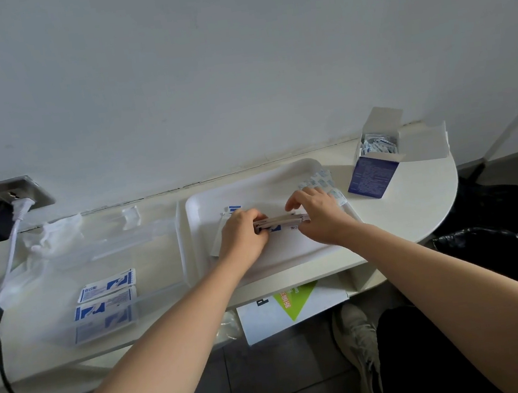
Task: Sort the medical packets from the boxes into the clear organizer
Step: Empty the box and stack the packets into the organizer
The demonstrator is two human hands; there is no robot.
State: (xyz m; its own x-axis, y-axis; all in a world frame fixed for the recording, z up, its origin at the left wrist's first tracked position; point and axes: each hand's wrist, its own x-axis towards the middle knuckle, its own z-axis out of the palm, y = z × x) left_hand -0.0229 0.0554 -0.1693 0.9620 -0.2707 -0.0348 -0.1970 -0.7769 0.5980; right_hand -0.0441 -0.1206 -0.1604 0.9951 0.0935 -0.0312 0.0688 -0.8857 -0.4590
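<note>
Two hands meet over the white tray point(281, 174), at the middle of the bench point(415, 206), and share one thin stack of flat packets point(282, 220) held on edge just above the tray floor. Left hand point(243, 234): fingers curled round the left end of the stack. Right hand point(320, 218): thumb and fingers pinch the right end, one or two fingers lifted above the top edge. Judgement: the stack is gripped at both ends so the packets can be squared up into one neat bundle before it goes across; holding it low over the tray means any packet that slips lands there and not on the floor. One more blue-and-white packet point(233, 208) lies on the tray just behind the left hand. Clear organizer point(179, 238) sits just left of the tray; three matching packets point(107, 284) lie flat in its near compartment, so this stack probably belongs with them. Far compartments look unfilled, though the clear plastic makes that hard to read. Open blue box point(374, 175) stands to the right, well apart from the hands, full of small sachets; a few loose sachets point(318, 182) lie at the tray's far right edge, likely for a different compartment. Sorting looks early: most stock not yet in the organizer.
</note>
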